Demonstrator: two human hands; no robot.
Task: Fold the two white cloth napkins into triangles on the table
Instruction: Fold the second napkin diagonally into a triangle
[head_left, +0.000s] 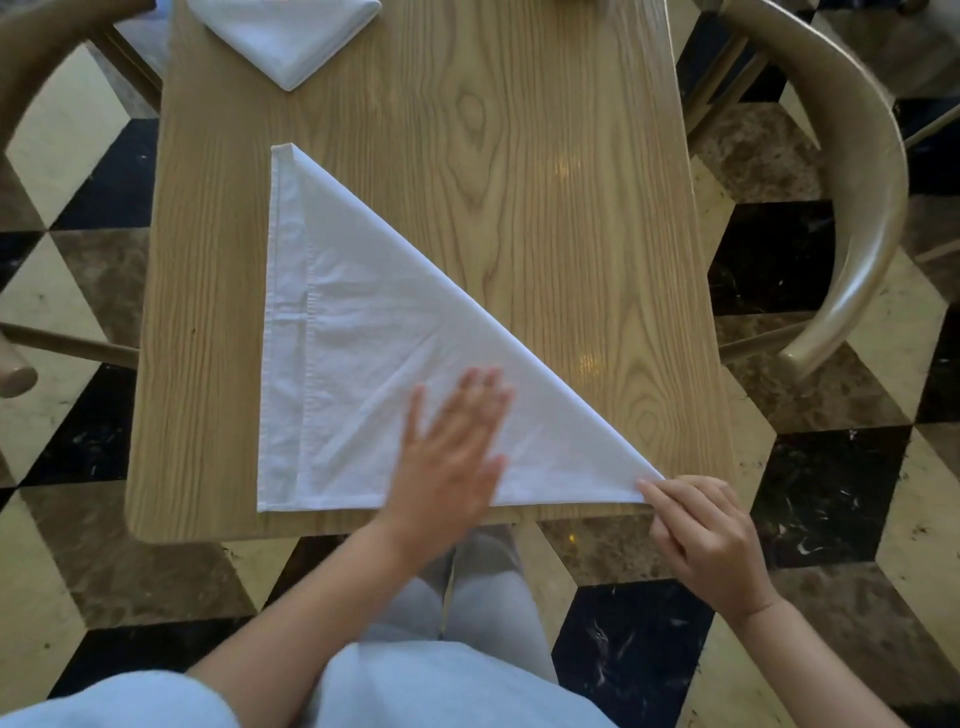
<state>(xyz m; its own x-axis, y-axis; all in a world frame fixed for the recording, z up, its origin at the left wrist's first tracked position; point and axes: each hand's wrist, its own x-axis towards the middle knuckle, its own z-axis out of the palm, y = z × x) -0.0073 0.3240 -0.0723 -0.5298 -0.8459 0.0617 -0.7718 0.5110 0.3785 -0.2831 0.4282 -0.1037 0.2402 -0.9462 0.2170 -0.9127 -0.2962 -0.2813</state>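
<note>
Napkin 2 is being smoothed into a triangle; napkin 1 lies folded.
Left hand is laid flat, open; corner is pinched by right hand. Next, prob.: 2nd fold.

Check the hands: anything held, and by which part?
Right hand pinches the large napkin at its near right corner. Left hand lies flat on it, gripping nothing.

A dining room, probably in a restaurant. A wooden table stands on a polished marble floor of black, cream and brown diamonds. Curved wooden armchairs flank it.
</note>
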